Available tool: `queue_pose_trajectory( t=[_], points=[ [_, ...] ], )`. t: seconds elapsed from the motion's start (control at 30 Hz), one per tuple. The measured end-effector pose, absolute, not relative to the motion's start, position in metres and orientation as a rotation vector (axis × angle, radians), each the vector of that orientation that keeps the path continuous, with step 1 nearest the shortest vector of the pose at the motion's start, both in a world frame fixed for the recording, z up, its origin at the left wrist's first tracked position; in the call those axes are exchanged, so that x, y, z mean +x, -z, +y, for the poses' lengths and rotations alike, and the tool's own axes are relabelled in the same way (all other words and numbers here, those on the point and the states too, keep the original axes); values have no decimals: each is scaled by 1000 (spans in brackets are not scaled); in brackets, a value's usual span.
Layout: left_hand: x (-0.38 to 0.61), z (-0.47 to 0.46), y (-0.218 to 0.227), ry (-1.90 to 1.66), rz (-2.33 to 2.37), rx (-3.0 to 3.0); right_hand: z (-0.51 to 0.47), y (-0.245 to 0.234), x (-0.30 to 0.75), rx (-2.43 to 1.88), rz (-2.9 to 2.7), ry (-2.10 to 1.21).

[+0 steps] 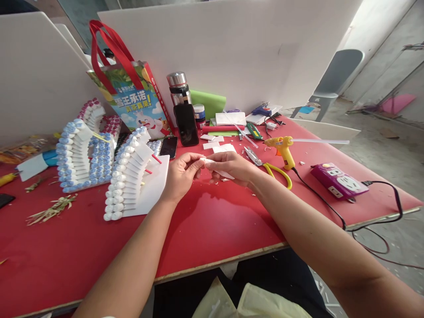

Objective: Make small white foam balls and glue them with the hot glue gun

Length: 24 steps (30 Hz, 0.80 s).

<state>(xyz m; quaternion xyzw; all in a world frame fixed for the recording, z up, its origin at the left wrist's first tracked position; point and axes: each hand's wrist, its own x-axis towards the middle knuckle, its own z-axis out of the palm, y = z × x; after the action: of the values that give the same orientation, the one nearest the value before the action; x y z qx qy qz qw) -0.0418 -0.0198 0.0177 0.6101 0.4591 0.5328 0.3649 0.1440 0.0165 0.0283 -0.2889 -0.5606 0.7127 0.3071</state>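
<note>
Both hands meet over the middle of the red table [212, 221]. My left hand [183, 171] pinches one end of a small white piece [208, 161] between thumb and fingertips. Around the other end of that white piece my right hand [233, 167] is closed; the fingers hide much of it, so its exact kind is unclear. To the left stands a curved white foam-board model [132, 176] edged with white rounded tips, on a white board [154, 190]. Loose white foam-board pieces [224, 148] lie just beyond the hands.
At right are yellow-handled snips [280, 174], a yellow glue gun [284, 148] with a clear stick, and a purple power strip [339, 181]. Behind stand a black phone [186, 125], a steel flask [179, 86] and a printed bag [135, 99]. A blue-and-white model [74, 154] sits far left.
</note>
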Motion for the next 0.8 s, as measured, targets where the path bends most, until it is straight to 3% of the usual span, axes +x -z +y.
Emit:
queue_pose_trajectory(
  t=[0.4,0.67,0.8],
  points=[
    [-30,-27,-23,-1455,1248,1622,-2,-27,129,-1034,-1818,-807],
    [-38,-28,-30,-1389,1103,1493,-3,-32,142,-769,-1960,-937],
    [-42,-28,-33,-1332,1082,1457,-2,-33,146,-752,-2031,-852]
  ],
)
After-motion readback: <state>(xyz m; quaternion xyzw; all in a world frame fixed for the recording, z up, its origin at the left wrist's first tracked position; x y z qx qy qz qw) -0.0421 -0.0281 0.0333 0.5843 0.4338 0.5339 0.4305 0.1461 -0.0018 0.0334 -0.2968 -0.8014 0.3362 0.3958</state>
